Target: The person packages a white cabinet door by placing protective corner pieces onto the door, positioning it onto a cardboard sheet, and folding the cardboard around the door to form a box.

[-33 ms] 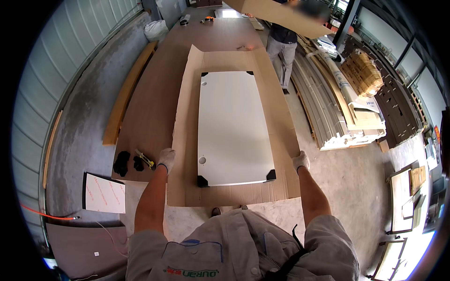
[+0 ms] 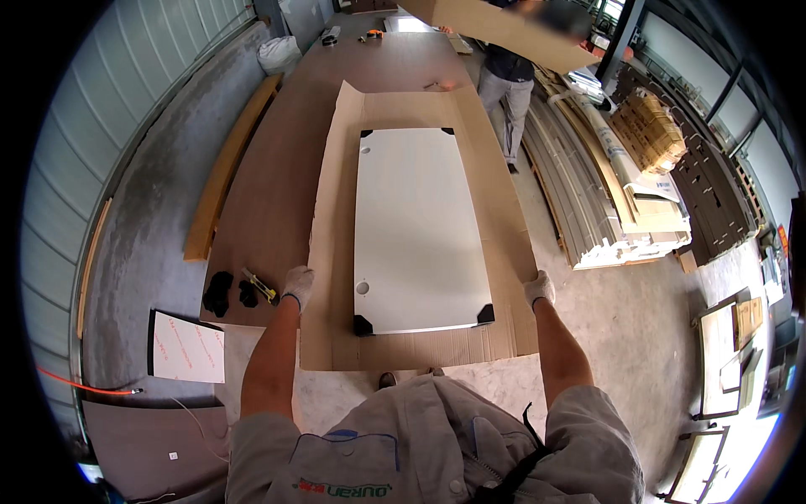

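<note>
A large cardboard sheet [image 2: 334,210] lies on the brown table [image 2: 267,185], its near end reaching past the table's edge. On it rests a flat white panel [image 2: 420,235] with black corner protectors [image 2: 363,325] and two round holes along its left side. My left hand [image 2: 298,284], in a white glove, is closed on the sheet's left edge. At the right edge my gloved right hand [image 2: 540,289] is closed on the cardboard too. The fingers of both hands are partly hidden. Left of my left hand lie a yellow utility knife [image 2: 262,287] and loose black corner protectors [image 2: 218,294].
Beyond the table's right side a co-worker [image 2: 506,88] holds another cardboard sheet [image 2: 495,35]. Stacked flat boards [image 2: 579,185] stand on the floor at right. A wooden beam [image 2: 228,172] runs along the table's left side. An orange tape measure [image 2: 374,34] lies at the far end.
The co-worker's legs have shifted slightly, and the sheet they hold has moved a little. My hands, the cardboard under them and the white panel stay in place.
</note>
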Demonstrator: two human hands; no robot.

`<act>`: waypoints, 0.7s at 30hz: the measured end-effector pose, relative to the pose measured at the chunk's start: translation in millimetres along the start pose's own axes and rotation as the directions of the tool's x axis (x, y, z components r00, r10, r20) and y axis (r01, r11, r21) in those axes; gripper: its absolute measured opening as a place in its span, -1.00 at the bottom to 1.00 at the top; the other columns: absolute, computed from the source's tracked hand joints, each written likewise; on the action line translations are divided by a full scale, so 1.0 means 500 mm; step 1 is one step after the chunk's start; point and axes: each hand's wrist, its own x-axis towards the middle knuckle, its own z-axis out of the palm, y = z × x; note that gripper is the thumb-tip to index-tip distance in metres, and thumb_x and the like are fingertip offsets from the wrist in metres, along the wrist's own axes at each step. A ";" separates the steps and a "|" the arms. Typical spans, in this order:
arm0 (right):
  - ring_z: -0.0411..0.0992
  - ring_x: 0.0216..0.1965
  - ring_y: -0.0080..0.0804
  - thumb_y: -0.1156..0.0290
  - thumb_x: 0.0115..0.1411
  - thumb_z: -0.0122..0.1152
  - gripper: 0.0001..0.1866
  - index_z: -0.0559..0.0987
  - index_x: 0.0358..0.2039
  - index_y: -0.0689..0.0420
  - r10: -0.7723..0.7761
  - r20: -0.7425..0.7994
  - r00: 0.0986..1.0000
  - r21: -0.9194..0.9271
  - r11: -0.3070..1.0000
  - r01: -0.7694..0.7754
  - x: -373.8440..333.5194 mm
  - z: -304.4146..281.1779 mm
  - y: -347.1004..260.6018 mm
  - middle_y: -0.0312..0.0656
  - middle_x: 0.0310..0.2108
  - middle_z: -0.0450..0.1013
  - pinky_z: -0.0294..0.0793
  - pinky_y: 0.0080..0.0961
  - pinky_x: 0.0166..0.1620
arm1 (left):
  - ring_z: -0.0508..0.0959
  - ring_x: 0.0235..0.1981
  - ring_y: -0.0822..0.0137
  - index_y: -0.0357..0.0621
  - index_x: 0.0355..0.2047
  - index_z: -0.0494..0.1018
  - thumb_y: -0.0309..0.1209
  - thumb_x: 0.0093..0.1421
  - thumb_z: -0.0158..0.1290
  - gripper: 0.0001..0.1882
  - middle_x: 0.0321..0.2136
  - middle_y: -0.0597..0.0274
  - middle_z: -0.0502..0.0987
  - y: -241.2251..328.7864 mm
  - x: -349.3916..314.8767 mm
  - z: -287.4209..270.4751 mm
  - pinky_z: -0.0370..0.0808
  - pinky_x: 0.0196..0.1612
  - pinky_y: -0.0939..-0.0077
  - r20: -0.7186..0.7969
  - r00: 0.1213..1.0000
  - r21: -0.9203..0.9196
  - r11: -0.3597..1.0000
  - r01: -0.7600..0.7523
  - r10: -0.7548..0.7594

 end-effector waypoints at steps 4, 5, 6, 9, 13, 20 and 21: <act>0.64 0.08 0.14 0.23 0.18 0.37 -0.57 0.70 0.04 0.11 -0.055 -0.022 0.998 0.038 0.998 0.056 0.025 -0.007 0.008 0.13 -0.01 0.69 0.61 -0.04 0.12 | 0.66 -0.23 -0.10 -0.35 -0.19 0.66 -0.28 0.31 0.08 -0.66 -0.23 -0.24 0.70 -0.016 0.025 -0.013 0.54 -0.09 0.05 -0.036 0.993 0.137 0.985 -0.107 0.113; 0.64 0.06 0.13 0.22 0.18 0.37 -0.58 0.72 0.03 0.09 -0.078 -0.029 0.997 0.053 0.995 0.080 0.032 -0.008 0.008 0.11 -0.02 0.69 0.61 -0.05 0.11 | 0.68 -0.22 -0.11 -0.34 -0.19 0.67 -0.28 0.29 0.08 -0.66 -0.24 -0.26 0.71 -0.025 0.036 -0.015 0.55 -0.10 0.04 -0.050 0.979 0.198 0.963 -0.185 0.199; 0.64 0.06 0.13 0.22 0.18 0.37 -0.58 0.72 0.03 0.09 -0.088 -0.026 0.996 0.056 0.994 0.089 0.021 -0.004 -0.005 0.11 -0.02 0.69 0.61 -0.05 0.11 | 0.68 -0.22 -0.11 -0.34 -0.19 0.67 -0.28 0.29 0.08 -0.66 -0.24 -0.26 0.71 -0.041 0.035 -0.022 0.55 -0.10 0.04 -0.060 0.979 0.200 0.963 -0.181 0.196; 0.66 0.04 0.09 0.23 0.19 0.34 -0.60 0.74 0.03 0.07 -0.111 -0.031 0.993 0.070 0.991 0.113 -0.001 -0.016 -0.016 0.09 -0.07 0.70 0.62 -0.08 0.09 | 0.71 -0.20 -0.12 -0.32 -0.18 0.71 -0.26 0.27 0.08 -0.64 -0.24 -0.24 0.72 -0.046 0.032 -0.012 0.58 -0.09 0.05 -0.006 0.998 0.122 0.991 -0.057 0.058; 0.68 -0.01 0.03 0.24 0.18 0.33 -0.60 0.77 0.01 0.07 -0.137 -0.040 0.990 0.161 0.977 0.142 -0.008 -0.035 -0.022 0.10 -0.11 0.71 0.64 -0.12 0.04 | 0.71 -0.22 -0.09 -0.31 -0.18 0.72 -0.27 0.27 0.08 -0.64 -0.29 -0.21 0.73 -0.044 0.019 -0.010 0.60 -0.08 0.09 -0.070 0.994 0.074 0.994 -0.083 0.088; 0.72 -0.16 -0.10 0.23 0.16 0.39 -0.64 0.78 -0.08 0.15 -0.159 -0.024 0.987 0.202 0.966 0.160 -0.009 -0.044 -0.015 0.09 -0.22 0.72 0.65 -0.22 -0.09 | 0.66 -0.32 0.09 -0.31 -0.16 0.69 -0.33 0.31 0.09 -0.69 -0.36 -0.06 0.70 -0.030 0.004 -0.002 0.57 -0.16 0.16 -0.074 0.997 -0.123 0.992 -0.011 0.002; 0.72 -0.16 -0.10 0.23 0.16 0.39 -0.64 0.78 -0.08 0.15 -0.162 -0.018 0.987 0.201 0.966 0.163 -0.008 -0.041 -0.018 0.09 -0.22 0.72 0.65 -0.22 -0.09 | 0.66 -0.32 0.09 -0.31 -0.16 0.69 -0.33 0.31 0.09 -0.69 -0.36 -0.06 0.70 -0.035 0.001 -0.006 0.57 -0.16 0.16 -0.077 0.997 -0.122 0.993 -0.005 -0.005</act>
